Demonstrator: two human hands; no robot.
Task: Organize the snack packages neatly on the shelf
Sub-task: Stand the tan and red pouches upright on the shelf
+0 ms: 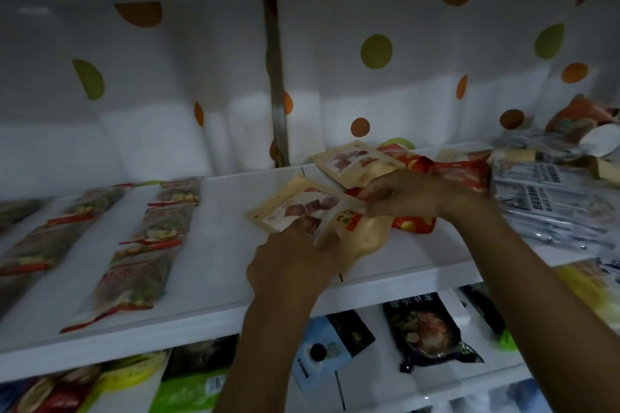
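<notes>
White shelf (214, 238), both hands (399, 194) gripping beige snack pouch (295, 208)

Both hands (292, 265) (402, 193) grip beige snack packages (302, 208) over white shelf (218, 245).

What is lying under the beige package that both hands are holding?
Under the beige package a red package shows at its right side, lying on the white shelf. The left hand and right hand cover the rest, so anything more is hidden.
</notes>
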